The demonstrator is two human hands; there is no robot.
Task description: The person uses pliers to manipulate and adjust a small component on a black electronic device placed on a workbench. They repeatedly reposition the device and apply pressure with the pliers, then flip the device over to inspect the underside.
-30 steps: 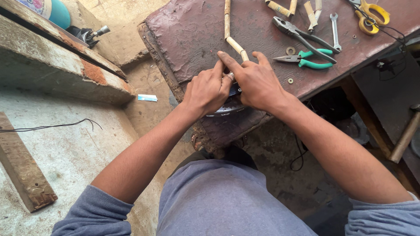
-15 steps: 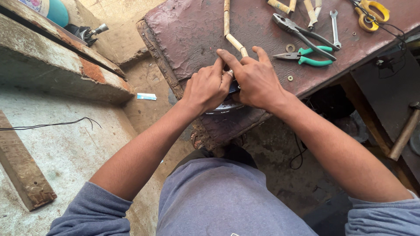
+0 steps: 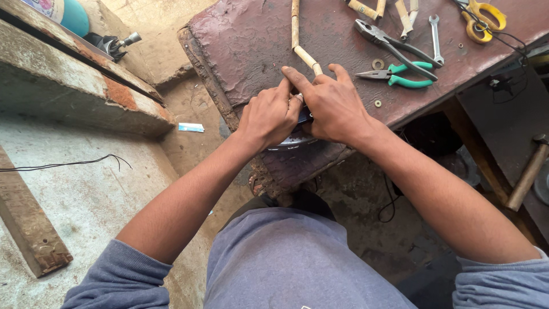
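Note:
My left hand (image 3: 267, 116) and my right hand (image 3: 331, 103) are pressed together over a dark round object (image 3: 291, 140) at the near edge of a worn reddish bench (image 3: 240, 40). Only the object's rim shows below my fingers, so its kind is unclear. Both hands grip it, fingers curled around it. A tan bamboo-like stick (image 3: 301, 40) lies on the bench, its near end touching my right fingertips.
Green-handled pliers (image 3: 400, 77), dark pliers (image 3: 389, 43), a spanner (image 3: 436, 31), yellow scissors (image 3: 480, 14) and small washers (image 3: 378, 64) lie on the bench's right. A hammer handle (image 3: 529, 171) leans lower right. Concrete step (image 3: 74, 97), wooden plank (image 3: 26, 223) and black wire (image 3: 68, 165) at left.
Both hands stay clasped on the round object; the fingers have shifted only slightly. The view has moved a little.

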